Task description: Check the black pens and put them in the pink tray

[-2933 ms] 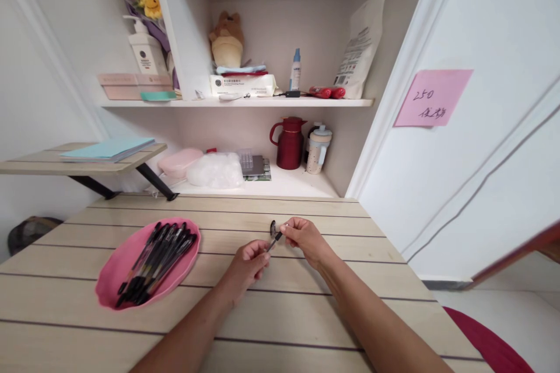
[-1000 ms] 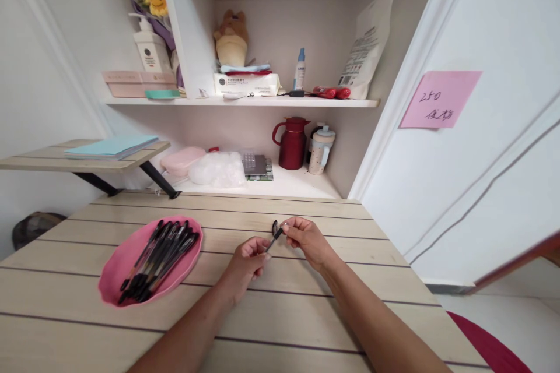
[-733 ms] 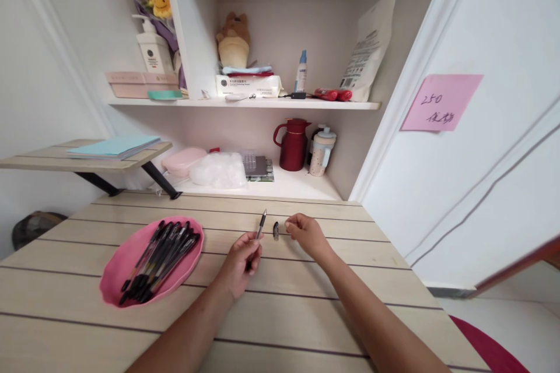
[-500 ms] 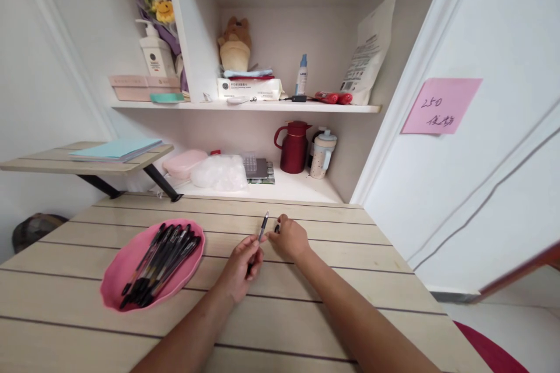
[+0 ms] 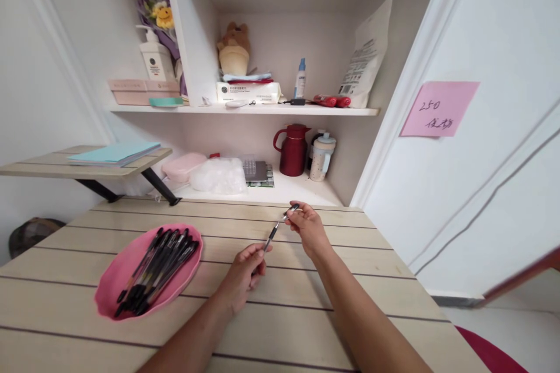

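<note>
My left hand (image 5: 245, 271) is closed around the barrel of a black gel pen (image 5: 272, 234), which points up and to the right above the table. Between the fingertips of my right hand (image 5: 307, 226) is the pen's cap (image 5: 292, 210), black with a clear part. The cap's mouth is at the pen's tip; whether the two touch I cannot tell. To the left of my hands, a pink oval tray (image 5: 107, 288) with a wavy rim holds several black pens (image 5: 160, 265) lying lengthwise in a heap.
A small raised stand (image 5: 39, 162) with blue paper (image 5: 116, 152) on it is at the table's left. Behind the table, shelves hold a red jug (image 5: 293, 151), a cream bottle (image 5: 322, 157) and a plastic bag (image 5: 219, 176). A pink note (image 5: 440, 108) hangs on the right wall.
My right hand has moved up and right, turning the cap toward the pen. The pen in my left hand now leans further right, its tip at the cap.
</note>
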Demonstrator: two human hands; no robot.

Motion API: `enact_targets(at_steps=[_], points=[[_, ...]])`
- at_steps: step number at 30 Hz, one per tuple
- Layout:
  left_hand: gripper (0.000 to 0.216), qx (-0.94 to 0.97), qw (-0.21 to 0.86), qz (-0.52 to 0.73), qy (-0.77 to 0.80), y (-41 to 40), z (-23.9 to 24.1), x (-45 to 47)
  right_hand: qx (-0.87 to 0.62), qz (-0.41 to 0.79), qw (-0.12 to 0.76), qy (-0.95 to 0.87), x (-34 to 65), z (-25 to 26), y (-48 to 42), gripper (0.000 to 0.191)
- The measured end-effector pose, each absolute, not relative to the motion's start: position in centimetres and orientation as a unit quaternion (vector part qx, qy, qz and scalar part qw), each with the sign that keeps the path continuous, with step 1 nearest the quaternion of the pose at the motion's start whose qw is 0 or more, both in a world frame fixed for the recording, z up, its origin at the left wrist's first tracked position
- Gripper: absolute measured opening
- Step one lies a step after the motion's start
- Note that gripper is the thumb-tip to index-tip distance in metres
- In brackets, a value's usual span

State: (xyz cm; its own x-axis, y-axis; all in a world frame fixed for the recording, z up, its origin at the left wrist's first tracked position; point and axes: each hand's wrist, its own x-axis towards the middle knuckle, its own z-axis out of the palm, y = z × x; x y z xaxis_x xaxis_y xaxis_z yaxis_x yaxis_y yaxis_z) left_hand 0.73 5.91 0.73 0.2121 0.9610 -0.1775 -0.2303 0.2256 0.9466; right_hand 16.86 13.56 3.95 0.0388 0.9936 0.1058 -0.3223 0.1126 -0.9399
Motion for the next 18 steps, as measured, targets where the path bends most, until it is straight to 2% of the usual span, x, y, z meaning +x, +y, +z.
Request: enact_targets(at_steps=[11,18], points=[[0.040,0.424,0.645,0.458,0.441,5.74,1.12,0.95,-0.419,0.508,0.553,-0.511,16.52,4.37,13.28,0.031],[0.039,0.431,0.637,0.459,0.445,5.83,0.78,0.85,-0.423,0.532,0.476,-0.559,15.77,4.12,12.65,0.023]])
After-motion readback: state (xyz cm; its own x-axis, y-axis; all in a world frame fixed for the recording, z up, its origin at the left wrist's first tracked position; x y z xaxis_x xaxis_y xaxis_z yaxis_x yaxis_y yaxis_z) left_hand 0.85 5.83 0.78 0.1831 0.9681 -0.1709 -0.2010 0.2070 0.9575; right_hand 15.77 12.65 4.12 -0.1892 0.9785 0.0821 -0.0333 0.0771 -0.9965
